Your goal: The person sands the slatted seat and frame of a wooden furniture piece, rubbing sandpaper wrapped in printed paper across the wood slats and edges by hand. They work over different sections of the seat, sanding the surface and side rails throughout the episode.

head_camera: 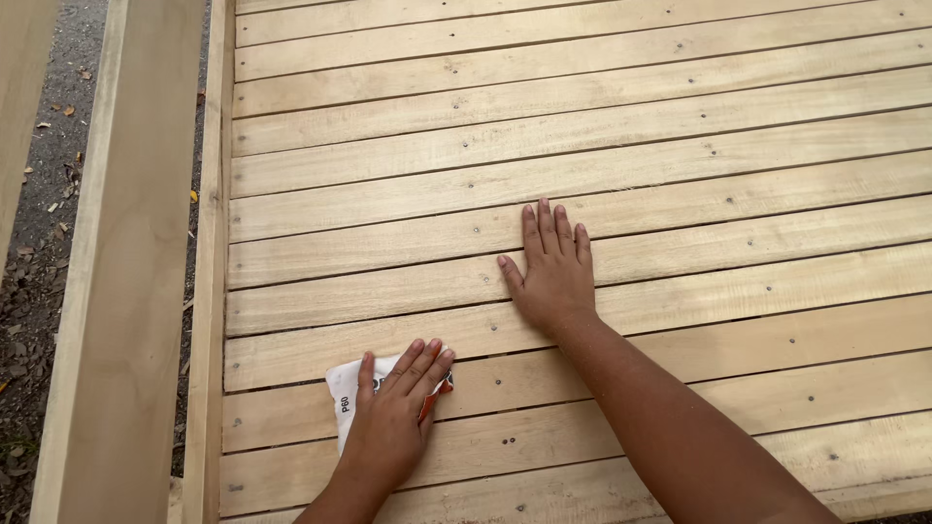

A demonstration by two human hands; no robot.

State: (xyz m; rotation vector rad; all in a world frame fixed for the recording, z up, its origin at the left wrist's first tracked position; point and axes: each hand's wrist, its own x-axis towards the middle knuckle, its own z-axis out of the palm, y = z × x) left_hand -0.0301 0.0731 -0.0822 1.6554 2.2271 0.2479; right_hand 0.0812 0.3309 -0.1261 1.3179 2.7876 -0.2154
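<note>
My left hand [393, 412] presses flat on a folded sheet of sandpaper [347, 391], white on its back with an orange edge showing by my fingers. It lies on a pale wooden slat near the left end of a slatted wooden platform [680, 146]. My right hand [553, 272] rests flat, fingers together and palm down, on slats farther up and to the right. It holds nothing. The slats run side to side, with small nail heads in rows.
A thick wooden beam [126, 262] runs along the platform's left side, with a thinner rail [209, 291] beside it. Beyond them is dark gravel ground [44, 194] with dry leaves.
</note>
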